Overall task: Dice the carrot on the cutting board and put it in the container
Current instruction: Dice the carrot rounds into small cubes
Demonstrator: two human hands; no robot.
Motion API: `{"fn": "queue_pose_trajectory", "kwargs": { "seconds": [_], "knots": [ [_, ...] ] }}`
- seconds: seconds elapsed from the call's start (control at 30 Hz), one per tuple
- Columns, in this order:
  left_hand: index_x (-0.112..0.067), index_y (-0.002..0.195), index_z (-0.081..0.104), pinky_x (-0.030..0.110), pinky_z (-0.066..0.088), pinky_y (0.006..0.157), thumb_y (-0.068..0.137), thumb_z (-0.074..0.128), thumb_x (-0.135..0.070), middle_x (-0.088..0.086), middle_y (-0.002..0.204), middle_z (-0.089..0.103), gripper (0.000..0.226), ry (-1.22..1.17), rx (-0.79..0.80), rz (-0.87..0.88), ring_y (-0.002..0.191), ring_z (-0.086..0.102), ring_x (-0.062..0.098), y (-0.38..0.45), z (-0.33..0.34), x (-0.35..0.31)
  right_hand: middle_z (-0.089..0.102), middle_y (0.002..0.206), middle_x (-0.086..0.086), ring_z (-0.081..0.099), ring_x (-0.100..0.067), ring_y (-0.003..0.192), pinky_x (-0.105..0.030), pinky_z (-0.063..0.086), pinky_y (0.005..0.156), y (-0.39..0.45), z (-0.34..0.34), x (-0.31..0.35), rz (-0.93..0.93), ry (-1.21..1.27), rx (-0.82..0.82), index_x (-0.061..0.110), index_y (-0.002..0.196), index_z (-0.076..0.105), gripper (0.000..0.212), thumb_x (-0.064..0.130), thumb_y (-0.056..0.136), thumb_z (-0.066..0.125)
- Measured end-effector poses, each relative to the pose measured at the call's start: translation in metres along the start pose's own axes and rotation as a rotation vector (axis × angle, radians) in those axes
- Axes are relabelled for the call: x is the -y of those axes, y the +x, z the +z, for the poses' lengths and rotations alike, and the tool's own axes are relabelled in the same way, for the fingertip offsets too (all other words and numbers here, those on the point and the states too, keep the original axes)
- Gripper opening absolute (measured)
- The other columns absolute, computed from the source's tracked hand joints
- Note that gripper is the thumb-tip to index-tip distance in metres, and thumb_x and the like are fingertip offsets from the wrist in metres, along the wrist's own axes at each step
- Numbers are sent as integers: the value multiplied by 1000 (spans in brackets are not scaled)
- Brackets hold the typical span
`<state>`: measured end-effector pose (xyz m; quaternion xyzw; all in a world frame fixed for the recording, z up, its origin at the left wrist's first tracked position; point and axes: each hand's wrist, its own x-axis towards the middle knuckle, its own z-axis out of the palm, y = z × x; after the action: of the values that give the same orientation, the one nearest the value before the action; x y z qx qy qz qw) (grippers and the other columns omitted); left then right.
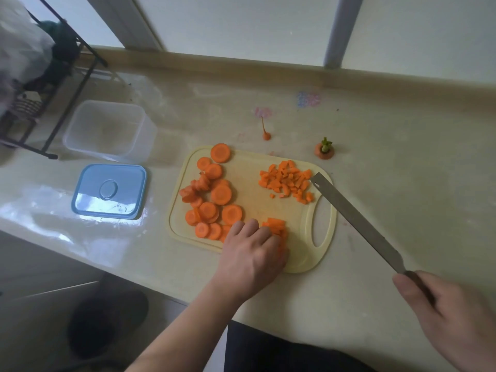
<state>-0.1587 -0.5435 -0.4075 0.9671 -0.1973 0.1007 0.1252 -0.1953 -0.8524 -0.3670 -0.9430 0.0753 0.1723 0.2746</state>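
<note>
Carrot strips (276,226) under left hand's (252,253) curled fingers; right hand (451,315) grips knife (357,224).

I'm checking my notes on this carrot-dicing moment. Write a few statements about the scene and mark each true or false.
1. The right hand grips the knife. True.
2. The clear container holds diced carrot. False: none shows in it; the dice lie on the cutting board.
3. The blue lid is on the container. False: it lies on the counter beside it.
4. The left hand rests on a stack of carrot pieces. True.
5. Round carrot slices remain uncut. True.
</note>
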Motion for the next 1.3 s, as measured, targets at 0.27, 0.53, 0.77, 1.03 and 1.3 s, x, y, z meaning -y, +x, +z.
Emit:
{"fn": "queue_pose_trajectory", "kwargs": {
  "seconds": [0.27, 0.53, 0.77, 1.03, 1.3],
  "knots": [
    [-19, 72, 67, 36, 38, 62, 71, 67, -29, -5, 66, 58, 10, -73, 134, -124, 68, 49, 23, -5, 5, -5, 34, 43, 1, 47, -21, 51, -28, 40, 54, 0, 0, 4, 5, -5, 15, 11, 65, 56, 94, 96, 69, 17],
    [-16, 84, 72, 33, 42, 62, 76, 61, -30, -13, 71, 50, 20, -296, 99, -117, 69, 45, 16, 42, -11, 27, 36, 44, -2, 47, -20, 50, -28, 40, 52, -3, -1, 7, 9, -4, 33, 9, 65, 55, 93, 94, 70, 18],
    [-11, 93, 71, 40, 50, 72, 72, 56, -23, 1, 90, 62, 29, -376, 337, 21, 79, 49, 22, 59, -12, 52, 38, 43, -1, 48, -19, 52, -28, 40, 54, -5, -4, 12, 26, 5, 46, 9, 66, 57, 99, 98, 65, 15],
    [-13, 122, 67, 40, 48, 87, 77, 73, -35, 7, 127, 60, 50, -264, 377, 240, 109, 56, 30, 36, -11, 58, 53, 55, -6, 53, -18, 59, -27, 44, 61, -6, 2, 24, 31, 44, 141, 12, 69, 60, 102, 102, 59, 12],
    [-5, 113, 72, 37, 49, 90, 90, 71, -19, 11, 116, 64, 27, -320, -44, -95, 100, 57, 28, -7, 16, 17, 30, 51, 2, 29, -8, 49, -32, 28, 50, -6, 18, 58, 37, 215, 357, 14, 66, 40, 89, 102, 57, 26]
  ]
}}
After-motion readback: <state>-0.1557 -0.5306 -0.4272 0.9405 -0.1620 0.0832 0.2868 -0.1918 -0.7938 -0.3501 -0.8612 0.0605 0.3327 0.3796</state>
